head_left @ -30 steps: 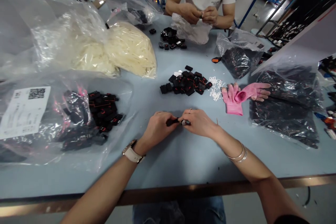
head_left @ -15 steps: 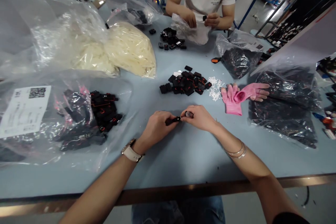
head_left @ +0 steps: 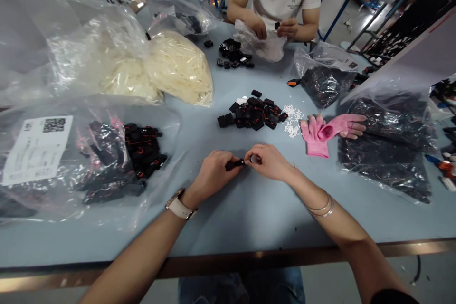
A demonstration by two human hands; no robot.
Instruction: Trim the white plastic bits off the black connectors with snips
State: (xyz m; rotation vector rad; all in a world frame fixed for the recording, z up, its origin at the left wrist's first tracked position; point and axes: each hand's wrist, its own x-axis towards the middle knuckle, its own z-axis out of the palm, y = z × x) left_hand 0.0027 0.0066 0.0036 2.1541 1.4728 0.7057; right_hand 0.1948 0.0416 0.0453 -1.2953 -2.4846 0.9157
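My left hand [head_left: 215, 169] is closed around a small black plastic part [head_left: 233, 165], low over the blue-grey table. From the right, my right hand [head_left: 270, 161] meets its end with thumb and finger pinched together. A short dark, rounded thing [head_left: 255, 158] shows within the curl of my right fingers; its kind is not clear. Whatever the pinching fingertips hold is too small to make out. Just beyond my hands lies a pile of black plastic parts [head_left: 254, 113], some with orange marks. Beside it are scattered tiny white pieces [head_left: 292, 121].
Pink gloves [head_left: 317, 145] lie right of the white pieces, by bags of black parts [head_left: 386, 142]. At left are a labelled bag of black parts [head_left: 103, 161] and a bag of cream-coloured pieces [head_left: 181, 69]. Across the table, a co-worker [head_left: 278, 0] handles a small black part over a plastic bag.
My two hands stay together at the black part, with only a slight shift of the right fingers. The whole view has moved very slightly.
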